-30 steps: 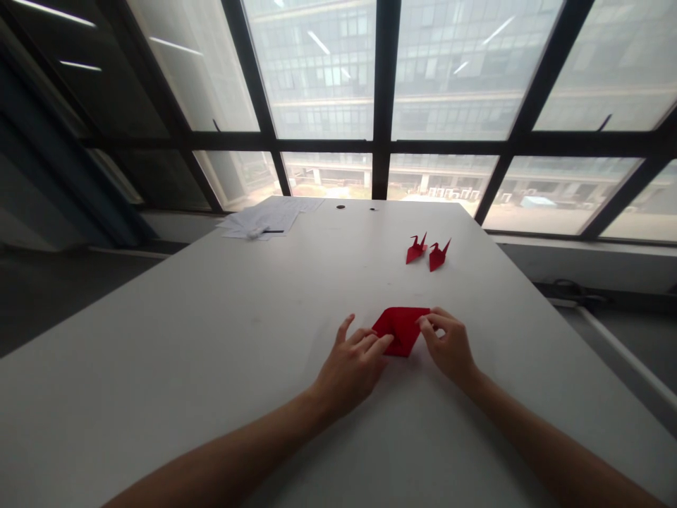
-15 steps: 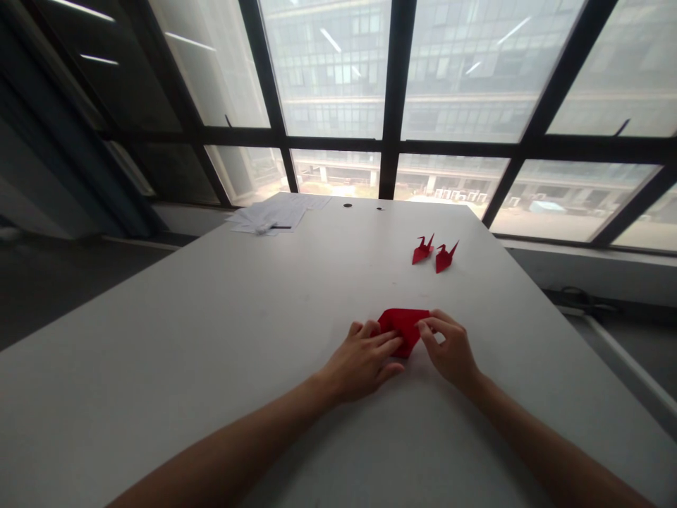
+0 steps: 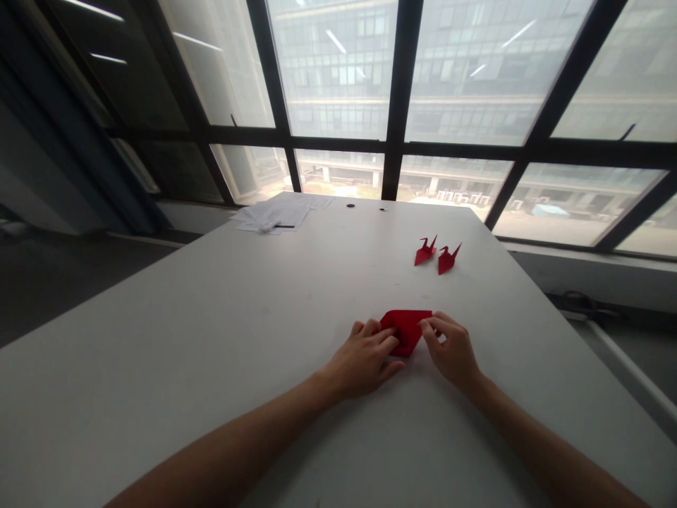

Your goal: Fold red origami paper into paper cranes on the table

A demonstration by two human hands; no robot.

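Note:
A folded sheet of red origami paper [image 3: 408, 326] lies on the white table in front of me. My left hand [image 3: 367, 356] rests over its left part, fingers reaching onto the paper and thumb held apart below; some fingertips are hidden in or behind a fold. At the right corner of the sheet, my right hand [image 3: 449, 346] pinches the paper between thumb and fingers. Beyond the hands stand two finished red paper cranes, a left crane [image 3: 424, 251] and a right crane [image 3: 448, 259], side by side and touched by neither hand.
The long white table [image 3: 201, 303] runs up to a dark-framed window wall. Loose white papers [image 3: 269, 212] lie at its far left, with a dark pen-like stick [image 3: 284, 226] on them. Near the far edge sits a round dark hole [image 3: 350, 206]. Cables [image 3: 579, 300] lie beyond the right edge.
The view has shifted slightly. Both hands keep nearly the same places on the red paper, with only a slight change at the left fingertips.

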